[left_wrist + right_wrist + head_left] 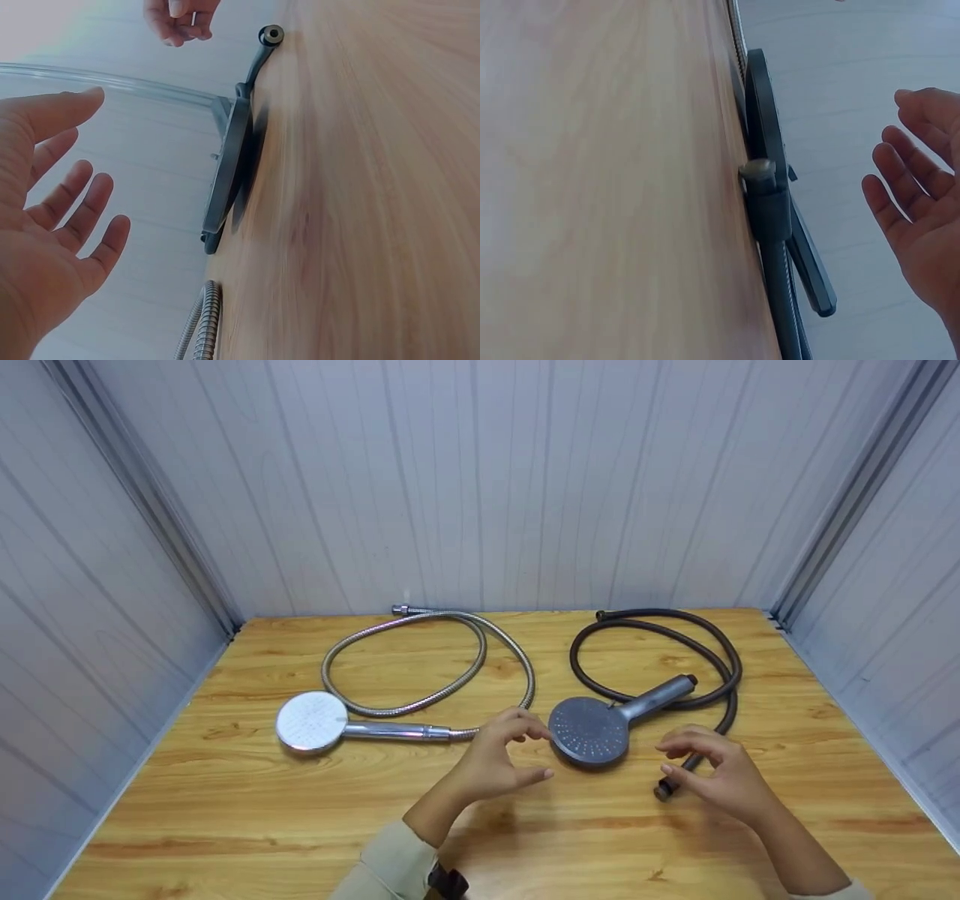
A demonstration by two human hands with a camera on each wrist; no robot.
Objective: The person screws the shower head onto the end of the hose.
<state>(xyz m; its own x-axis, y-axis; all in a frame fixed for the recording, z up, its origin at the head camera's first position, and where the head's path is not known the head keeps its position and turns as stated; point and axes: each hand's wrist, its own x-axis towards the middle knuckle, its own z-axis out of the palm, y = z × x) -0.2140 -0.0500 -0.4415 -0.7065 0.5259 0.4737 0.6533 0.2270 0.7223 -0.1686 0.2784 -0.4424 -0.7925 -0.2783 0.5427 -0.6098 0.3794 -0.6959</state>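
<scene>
A dark grey shower head [589,730] lies on the wooden table, its spray face up and its handle slanting to the back right. My left hand [499,757] hovers just left of it with fingers loosely bent, holding nothing. Over the loose end of a black shower hose [731,712], my right hand [720,775] is held in the air, also with nothing in it. That hose end [761,180] shows its connector close up in the right wrist view. In the left wrist view, the left palm [37,277] faces the dark shower head [229,165] without touching it.
On the left lies a chrome shower head [311,722] with its handle joined to a silver metal hose [405,709], looped toward the back. White panel walls [480,487] enclose the wooden table [247,810] at the back and both sides.
</scene>
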